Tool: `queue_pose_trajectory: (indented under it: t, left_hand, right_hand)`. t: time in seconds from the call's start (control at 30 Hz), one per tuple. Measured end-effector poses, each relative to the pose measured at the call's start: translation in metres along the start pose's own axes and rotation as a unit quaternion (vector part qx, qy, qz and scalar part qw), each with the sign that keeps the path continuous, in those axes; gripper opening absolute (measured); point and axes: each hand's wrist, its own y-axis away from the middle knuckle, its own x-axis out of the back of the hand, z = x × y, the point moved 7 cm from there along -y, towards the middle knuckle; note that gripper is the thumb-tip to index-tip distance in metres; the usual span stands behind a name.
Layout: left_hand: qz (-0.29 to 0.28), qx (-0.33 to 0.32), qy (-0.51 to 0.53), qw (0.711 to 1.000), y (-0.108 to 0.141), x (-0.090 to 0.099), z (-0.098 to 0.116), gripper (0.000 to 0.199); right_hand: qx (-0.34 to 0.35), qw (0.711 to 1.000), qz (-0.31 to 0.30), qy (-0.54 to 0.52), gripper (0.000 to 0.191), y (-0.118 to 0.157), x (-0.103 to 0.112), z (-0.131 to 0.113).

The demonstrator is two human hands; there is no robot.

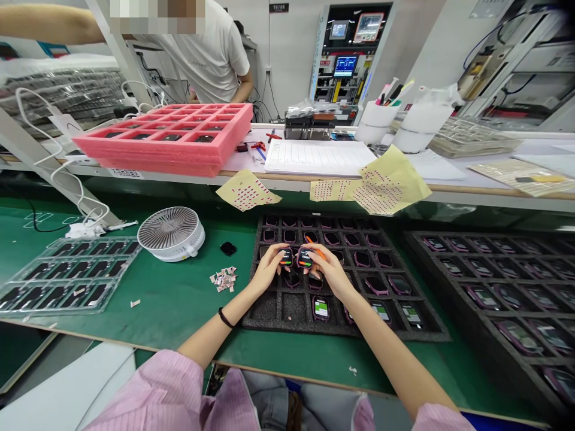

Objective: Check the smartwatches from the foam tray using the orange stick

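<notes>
Over a black foam tray [294, 308], my left hand [269, 267] grips a smartwatch body [286, 257] with a lit screen. Close beside it, a second lit smartwatch body [305, 258] is held by my right hand [330, 270]. Both screens show coloured bands; the text is too small to read. Something orange and slim [317, 244] lies along my right fingers, and I cannot tell if it is held. Purple-edged watch bodies sit in the tray's compartments. One in the front row, a watch [320, 307], has a green and white screen.
At right stands another foam tray [476, 311] of watches. Left are a white fan [171, 233], paper scraps [223, 279], a dark watch part [228, 248] and a clear plastic tray [67, 272]. Yellow sticker sheets [381, 185] hang off the shelf beside pink foam [166, 152]. A person stands behind.
</notes>
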Motion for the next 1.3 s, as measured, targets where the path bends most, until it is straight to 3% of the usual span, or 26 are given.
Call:
queue_pose_trajectory:
  t: [0.53, 1.3]
  left_hand:
    - [0.009, -0.011, 0.022, 1.0, -0.0005, -0.0008, -0.0024, 0.045]
    - [-0.003, -0.029, -0.001, 1.0, 0.0008, -0.0039, 0.0005, 0.047]
  right_hand:
    - [0.011, 0.999, -0.032, 0.003, 0.046, -0.0005, -0.0041, 0.0022]
    - [0.006, 1.0, 0.006, -0.018, 0.03, -0.0009, 0.0013, 0.0001]
